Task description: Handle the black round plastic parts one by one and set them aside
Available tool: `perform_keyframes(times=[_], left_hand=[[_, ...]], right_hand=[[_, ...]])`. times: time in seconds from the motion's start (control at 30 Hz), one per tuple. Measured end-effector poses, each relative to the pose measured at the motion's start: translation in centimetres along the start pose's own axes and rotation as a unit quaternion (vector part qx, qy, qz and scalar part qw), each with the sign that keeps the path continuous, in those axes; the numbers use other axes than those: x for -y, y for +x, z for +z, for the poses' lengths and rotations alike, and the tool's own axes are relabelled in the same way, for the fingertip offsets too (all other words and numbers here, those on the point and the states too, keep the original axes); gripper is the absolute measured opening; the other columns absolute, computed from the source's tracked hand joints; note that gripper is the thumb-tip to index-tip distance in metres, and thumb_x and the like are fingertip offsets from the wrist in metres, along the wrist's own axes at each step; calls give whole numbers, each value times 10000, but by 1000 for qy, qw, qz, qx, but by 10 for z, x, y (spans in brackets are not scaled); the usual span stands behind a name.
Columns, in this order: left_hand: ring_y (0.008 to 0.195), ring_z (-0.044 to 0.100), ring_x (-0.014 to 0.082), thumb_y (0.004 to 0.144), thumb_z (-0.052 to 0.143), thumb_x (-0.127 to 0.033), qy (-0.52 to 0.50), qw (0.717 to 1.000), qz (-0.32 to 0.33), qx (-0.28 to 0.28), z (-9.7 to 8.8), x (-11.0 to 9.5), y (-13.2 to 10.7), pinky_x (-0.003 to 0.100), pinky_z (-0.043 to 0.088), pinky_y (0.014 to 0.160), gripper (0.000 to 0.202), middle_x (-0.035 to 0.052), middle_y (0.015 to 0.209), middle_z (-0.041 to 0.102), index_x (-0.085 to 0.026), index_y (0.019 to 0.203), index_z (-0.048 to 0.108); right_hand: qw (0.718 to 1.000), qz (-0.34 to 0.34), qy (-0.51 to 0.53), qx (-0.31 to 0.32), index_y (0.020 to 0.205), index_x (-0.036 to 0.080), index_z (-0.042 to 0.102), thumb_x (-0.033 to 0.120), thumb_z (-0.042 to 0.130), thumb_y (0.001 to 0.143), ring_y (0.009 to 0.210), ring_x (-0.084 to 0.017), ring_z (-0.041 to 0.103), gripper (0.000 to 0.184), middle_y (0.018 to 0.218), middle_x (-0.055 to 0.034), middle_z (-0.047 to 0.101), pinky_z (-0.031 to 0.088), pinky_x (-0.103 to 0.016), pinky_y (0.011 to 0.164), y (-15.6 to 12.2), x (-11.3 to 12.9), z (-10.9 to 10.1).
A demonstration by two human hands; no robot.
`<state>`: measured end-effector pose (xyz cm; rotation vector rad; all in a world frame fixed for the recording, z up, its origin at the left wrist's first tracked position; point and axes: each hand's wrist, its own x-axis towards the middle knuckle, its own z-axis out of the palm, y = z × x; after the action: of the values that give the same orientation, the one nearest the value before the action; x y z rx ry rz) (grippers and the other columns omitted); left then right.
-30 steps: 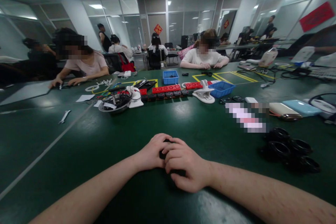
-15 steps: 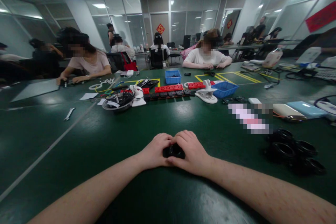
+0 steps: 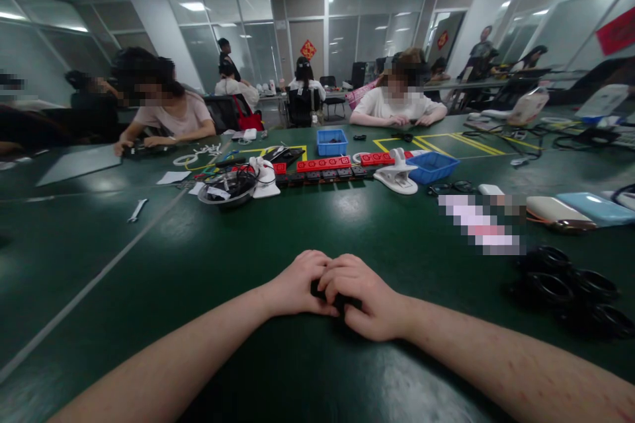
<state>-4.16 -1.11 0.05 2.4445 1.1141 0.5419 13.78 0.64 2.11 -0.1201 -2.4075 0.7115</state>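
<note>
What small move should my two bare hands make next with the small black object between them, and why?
I'd probably hold the small black object steady in the left hand and lift the right hand slightly. Its curled fingers overlap the left hand's fingers and cover much of the object, so its shape can't be made out; a clearer look seems worthwhile.

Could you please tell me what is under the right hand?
Part of a black object shows under the right hand, and the left hand holds it too. The hands cover the rest, hiding its full shape.
</note>
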Motion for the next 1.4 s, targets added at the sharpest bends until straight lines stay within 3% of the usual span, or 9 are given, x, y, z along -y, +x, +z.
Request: perform_keyframes(times=[0.23,0.4,0.53,0.67,0.8,0.9,1.0,1.17,1.4], left_hand=[[992,471,237,601,700,-479,-16,999,-26,-12,-5,-7,0,395,352,902,578,49,1051,525,-202,1066,497],[977,469,283,482,739,-501,15,989,-122,-84,7,-22,-2,539,184,990,684,72,999,510,-164,1009,462],[918,477,251,564,708,-321,17,988,-123,-92,11,-27,-1,494,273,957,404,57,946,515,-173,883,508],[987,457,223,524,733,-200,-21,997,-59,-45,2,-19,2,344,372,904,416,31,1012,509,-196,905,565],[1060,434,226,598,733,-261,-64,998,-12,3,-3,-7,2,344,341,944,347,32,1081,494,-212,915,601],[1163,367,261,549,770,-368,-92,995,-25,8,-7,0,-3,394,288,997,735,70,1263,403,-219,1194,452],[1249,253,299,531,774,-425,-106,992,-65,-7,-18,-3,-8,456,219,1027,947,96,1378,271,-225,1319,286],[1106,443,223,719,667,-315,-85,995,-27,-38,-43,-31,-9,380,340,958,463,34,1177,482,-271,1152,507],[1127,420,199,743,634,-125,-56,996,30,55,-42,-46,-1,357,327,963,518,20,1218,493,-308,1202,478]], right_hand=[[992,34,-95,-80,1018,170,480,325,527,722,961,-223,486,337,1024,-94,559,349,-404,860,-5,2,-1],[969,144,-185,-79,916,151,516,537,547,692,828,-226,473,447,885,-92,544,366,-392,751,-5,-1,6],[968,161,-189,-46,801,164,524,409,568,697,780,-205,458,270,804,-65,551,359,-369,724,-3,-1,6],[989,100,-109,-32,811,178,528,198,497,647,811,-195,471,168,809,-44,584,361,-363,759,-1,1,2],[999,39,-38,1,781,192,536,130,431,630,892,-198,498,195,809,-25,607,333,-390,853,-3,3,1],[999,37,6,-18,950,185,530,164,464,665,1024,-215,460,294,1019,-57,579,295,-414,922,-3,3,-8],[985,147,82,-46,1042,167,480,154,483,655,1016,-209,461,388,1069,-74,530,338,-405,895,-1,-3,-28],[933,292,169,123,974,159,489,67,563,593,828,-150,504,399,947,-24,549,415,-313,757,0,-17,-52],[945,220,115,213,1106,150,489,141,711,569,968,-181,497,581,1056,-40,532,385,-320,853,-3,-25,-40]])
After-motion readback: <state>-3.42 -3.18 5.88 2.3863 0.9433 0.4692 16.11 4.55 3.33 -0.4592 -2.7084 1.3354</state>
